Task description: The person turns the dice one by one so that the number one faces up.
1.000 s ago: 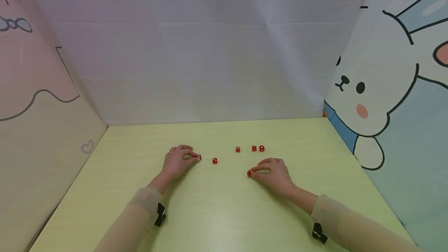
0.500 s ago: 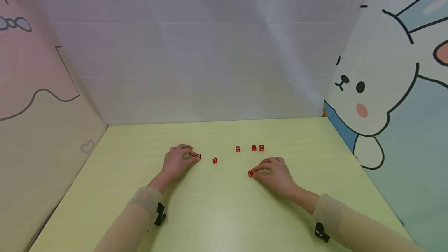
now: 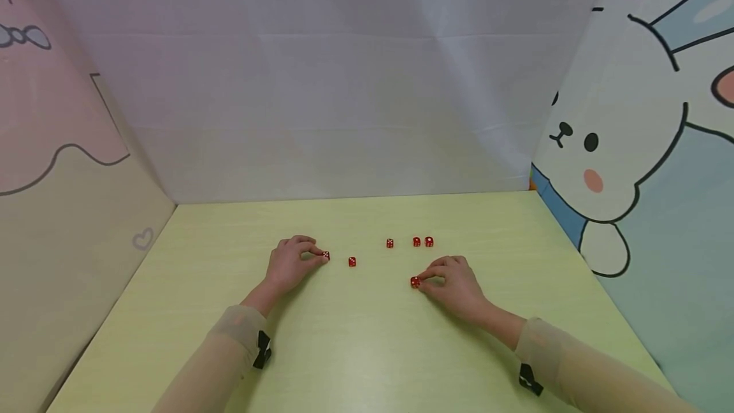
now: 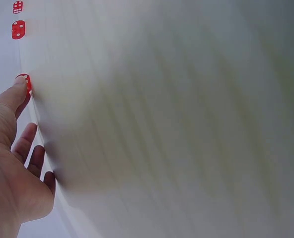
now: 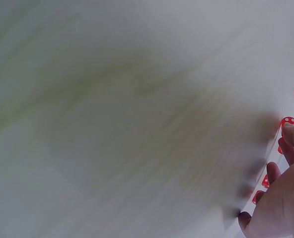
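Observation:
My left hand (image 3: 291, 264) pinches a red die (image 3: 326, 255) with white pips between thumb and index finger, at the left of the group. In the left wrist view the thumb covers part of that die (image 4: 27, 83). A second red die (image 3: 352, 262) lies just to its right, apart from the fingers. My right hand (image 3: 453, 285) pinches another red die (image 3: 415, 282), nearer the front; the right wrist view shows its pipped face (image 5: 288, 121) above the thumb.
Farther back on the pale yellow-green table (image 3: 321, 349) sit a lone red die (image 3: 390, 243) and a close pair, a left die (image 3: 417, 242) and a right die (image 3: 429, 242). A white cloth (image 3: 344, 113) stands behind; printed panels flank both sides.
My right hand has shifted slightly to the right with its die, which has turned between the fingers. The left hand and the other dice have stayed in place.

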`<state>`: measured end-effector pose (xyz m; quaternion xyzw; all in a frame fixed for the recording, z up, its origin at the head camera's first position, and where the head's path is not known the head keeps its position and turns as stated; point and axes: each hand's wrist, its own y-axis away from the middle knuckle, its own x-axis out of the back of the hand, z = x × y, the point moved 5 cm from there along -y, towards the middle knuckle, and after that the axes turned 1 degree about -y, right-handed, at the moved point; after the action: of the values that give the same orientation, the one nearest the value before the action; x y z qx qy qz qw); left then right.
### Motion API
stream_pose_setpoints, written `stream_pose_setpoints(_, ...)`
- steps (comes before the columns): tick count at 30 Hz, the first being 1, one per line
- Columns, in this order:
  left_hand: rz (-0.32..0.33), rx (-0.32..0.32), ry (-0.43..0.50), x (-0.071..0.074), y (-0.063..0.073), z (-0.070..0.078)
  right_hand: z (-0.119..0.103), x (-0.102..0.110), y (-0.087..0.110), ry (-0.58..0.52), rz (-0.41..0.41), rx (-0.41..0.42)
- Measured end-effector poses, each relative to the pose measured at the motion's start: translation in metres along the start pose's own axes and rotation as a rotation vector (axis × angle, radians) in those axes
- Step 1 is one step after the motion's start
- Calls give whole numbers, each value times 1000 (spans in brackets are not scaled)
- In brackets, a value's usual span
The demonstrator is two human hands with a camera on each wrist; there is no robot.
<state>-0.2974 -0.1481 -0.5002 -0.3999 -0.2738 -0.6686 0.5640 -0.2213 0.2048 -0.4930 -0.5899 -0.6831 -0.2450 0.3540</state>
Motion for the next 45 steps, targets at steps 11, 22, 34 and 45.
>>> stream_pose_setpoints(11, 3, -10, -10, -1, 0, -2, 2, 0, 0, 42, 12, 20)
stream_pose_setpoints(22, -6, 3, -8, -1, -1, -2, 0, 1, 0, 46, 20, 29)
stream_pose_setpoints(34, -19, 9, -1, -1, -1, -1, -4, 5, 2, 46, -1, 11)
stream_pose_setpoints(45, -47, 15, -5, 0, -3, -2, -7, 9, -1, 91, -57, 6)
